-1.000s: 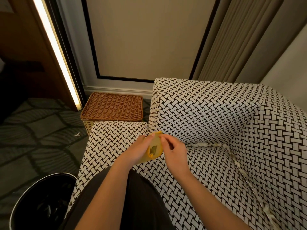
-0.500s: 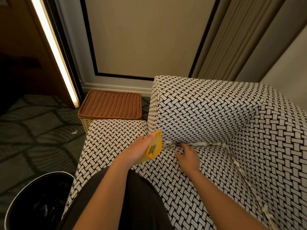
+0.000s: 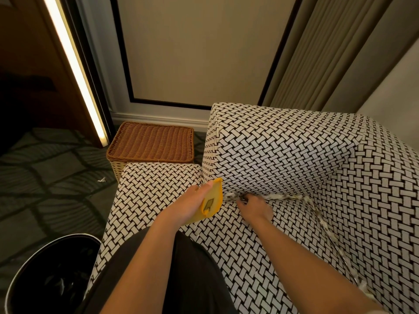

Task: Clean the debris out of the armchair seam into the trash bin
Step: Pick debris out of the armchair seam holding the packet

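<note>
We find the armchair [image 3: 283,155] at right, debris [image 3: 281,196] along its seat seam, wicker basket [image 3: 150,143] behind its front-left corner, trash bin [image 3: 45,275] on the floor at lower left, paper scrap [image 3: 101,179] between bin and basket.

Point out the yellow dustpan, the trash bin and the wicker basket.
yellow dustpan [image 3: 213,201]: head view, on its yellow face beside the printed label.
trash bin [image 3: 17,281]: head view, on its pale rim at the left side.
wicker basket [image 3: 152,141]: head view, on the middle of its woven brown lid.
</note>
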Tool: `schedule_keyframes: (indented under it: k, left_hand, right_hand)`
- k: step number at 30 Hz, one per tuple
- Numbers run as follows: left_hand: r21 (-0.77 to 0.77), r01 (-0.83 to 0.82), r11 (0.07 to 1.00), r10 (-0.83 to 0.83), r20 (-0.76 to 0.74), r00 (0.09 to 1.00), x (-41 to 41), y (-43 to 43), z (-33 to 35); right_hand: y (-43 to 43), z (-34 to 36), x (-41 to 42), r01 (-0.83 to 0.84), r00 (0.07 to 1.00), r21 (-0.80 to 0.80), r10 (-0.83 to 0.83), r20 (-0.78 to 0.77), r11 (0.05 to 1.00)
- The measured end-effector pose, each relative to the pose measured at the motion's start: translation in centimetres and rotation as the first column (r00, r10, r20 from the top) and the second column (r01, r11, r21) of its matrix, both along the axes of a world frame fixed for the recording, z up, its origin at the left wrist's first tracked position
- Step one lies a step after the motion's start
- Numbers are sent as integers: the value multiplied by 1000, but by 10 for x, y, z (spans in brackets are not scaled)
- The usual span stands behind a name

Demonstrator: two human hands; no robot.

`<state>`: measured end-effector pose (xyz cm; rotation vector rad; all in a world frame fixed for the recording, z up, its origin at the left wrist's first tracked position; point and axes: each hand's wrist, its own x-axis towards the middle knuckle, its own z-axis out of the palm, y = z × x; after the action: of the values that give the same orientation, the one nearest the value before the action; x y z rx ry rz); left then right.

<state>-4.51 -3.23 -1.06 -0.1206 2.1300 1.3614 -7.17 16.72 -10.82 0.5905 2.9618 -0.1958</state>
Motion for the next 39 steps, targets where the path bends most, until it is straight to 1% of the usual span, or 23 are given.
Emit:
schedule_keyframes:
  k: [5, 9, 11, 13, 15, 16, 17, 19, 20, 21, 23, 26, 28, 30, 32, 34, 36, 37, 38, 39]
  left_hand:
    - [1, -4, 1000, 4, 5, 1000, 1, 0, 1]
    - [-6, -6, 1000, 6, 5, 1000, 1, 0, 1]
    - [-6, -2, 1000, 2, 10, 1000, 2, 0, 2]
    - [-5, 9, 1000, -8, 17, 1000, 2, 1, 1]
    - [-15, 17, 1000, -17, 21, 1000, 1, 2, 2]
    - [-16, 15, 1000, -14, 25, 1000, 1, 2, 3]
    - [-16, 15, 1000, -14, 21, 1000, 1, 2, 2]
    - [-18, 28, 999, -28, 26, 999, 1, 3, 1]
    - [-20, 33, 999, -32, 31, 999, 2, 3, 3]
    - [-19, 37, 999, -36, 31, 999, 3, 4, 3]
    - [-32, 40, 999, -38, 42, 998, 4, 5, 5]
    - [-42, 43, 998, -41, 51, 998, 5, 7, 8]
    - [-49, 36, 998, -33, 53, 998, 6, 6, 10]
    - [-36, 44, 998, -42, 55, 998, 8, 6, 14]
    - [-11, 60, 998, -60, 52, 997, 9, 5, 20]
    - [-2, 77, 997, -77, 52, 996, 12, 6, 27]
    - [-11, 73, 997, -72, 66, 995, 14, 6, 31]
    - [-22, 59, 998, -57, 74, 996, 15, 6, 33]
    - [-30, 49, 998, -47, 88, 995, 15, 5, 32]
    - [-37, 46, 998, -42, 92, 995, 15, 5, 33]
  right_hand:
    - [4, -2, -4, -41, 999, 19, 40, 25, 999]
    - [0, -6, 1, -41, 995, 45, 45, -87, 998]
    - [0, -10, 5, -55, 986, 30, 59, -158, 998]
    - [2, -15, 11, -64, 964, -67, 44, -263, 996]
    - [2, -15, 20, -83, 934, -249, -12, -357, 965]
    - [1, -13, 26, -109, 925, -371, -42, -378, 922]
    - [-2, -11, 33, -135, 922, -509, -79, -378, 850]
    - [-9, 0, 51, -146, 919, -753, -193, -344, 642]
    - [-13, 6, 59, -136, 915, -823, -249, -317, 551]
    - [-17, 13, 67, -125, 913, -868, -288, -290, 480]
    - [-25, 26, 76, -140, 907, -912, -321, -274, 385]
    - [-39, 53, 79, -229, 893, -924, -313, -325, 306]
    - [-51, 68, 78, -313, 880, -897, -261, -398, 313]
    - [-62, 78, 76, -408, 849, -847, -198, -489, 341]
    - [-68, 81, 75, -501, 806, -773, -117, -580, 389]
    - [-68, 78, 76, -552, 776, -725, -65, -627, 412]
    - [-62, 69, 76, -508, 790, -752, -122, -601, 421]
    - [-56, 62, 75, -453, 804, -770, -166, -571, 450]
    - [-49, 53, 73, -385, 824, -773, -189, -534, 504]
    - [-41, 42, 69, -312, 849, -748, -180, -496, 586]
